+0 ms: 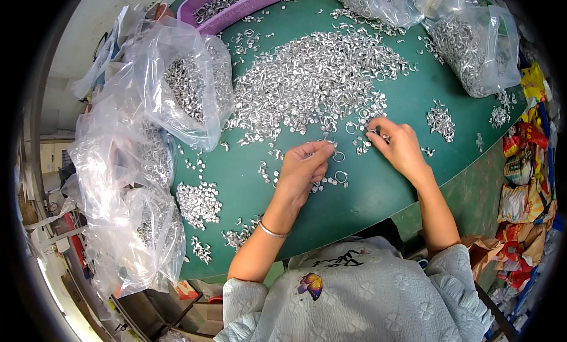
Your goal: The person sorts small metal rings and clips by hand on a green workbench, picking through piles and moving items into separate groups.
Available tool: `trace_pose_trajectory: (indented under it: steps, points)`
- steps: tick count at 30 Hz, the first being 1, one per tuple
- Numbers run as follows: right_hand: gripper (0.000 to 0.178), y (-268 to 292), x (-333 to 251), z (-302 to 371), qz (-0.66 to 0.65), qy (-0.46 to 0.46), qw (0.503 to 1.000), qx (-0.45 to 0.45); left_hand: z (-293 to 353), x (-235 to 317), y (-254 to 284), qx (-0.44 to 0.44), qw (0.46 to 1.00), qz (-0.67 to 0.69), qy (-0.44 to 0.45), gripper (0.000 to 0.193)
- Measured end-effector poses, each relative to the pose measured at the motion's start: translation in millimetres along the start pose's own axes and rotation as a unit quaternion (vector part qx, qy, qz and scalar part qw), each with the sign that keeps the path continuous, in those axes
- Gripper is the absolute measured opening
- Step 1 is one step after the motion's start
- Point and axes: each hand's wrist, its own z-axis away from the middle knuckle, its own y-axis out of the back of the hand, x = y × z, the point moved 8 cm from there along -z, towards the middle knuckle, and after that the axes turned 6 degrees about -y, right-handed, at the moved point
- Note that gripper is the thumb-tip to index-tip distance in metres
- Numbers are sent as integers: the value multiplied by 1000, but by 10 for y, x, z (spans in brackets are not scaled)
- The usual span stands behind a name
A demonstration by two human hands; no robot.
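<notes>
A broad heap of small silver metal rings [313, 76] covers the middle of the green table [378, 191]. In front of it, my left hand [302, 168] pinches a small silver piece between thumb and forefinger; its details are too small to tell. A few loose rings [341, 176] lie beside that hand, and some pieces are partly hidden under it. At the heap's near right edge, my right hand [398, 146] is bent, with thumb and forefinger drawn together among loose pieces. What lies between those fingertips I cannot make out.
Clear plastic bags of metal pieces [183, 85] crowd the left side, and another bag [475, 52] stands far right. A purple basket [236, 8] sits at the back. Smaller piles [199, 205] lie front left and right [440, 121]. Colourful packages [522, 171] are beyond the right edge.
</notes>
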Motion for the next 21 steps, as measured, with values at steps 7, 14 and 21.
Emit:
trace_pose_trajectory:
  steps: [7,14,21]
  points:
    - [9,-210,61,184,-832,-159,493,-197,73,-52,-157,-15,999,38,14,10]
    - [21,-518,109,436,-821,-263,479,-167,119,65,-581,-28,967,-194,-160,12]
    - [25,-158,323,431,-810,-316,485,-95,109,96,-635,30,917,-305,-256,12]
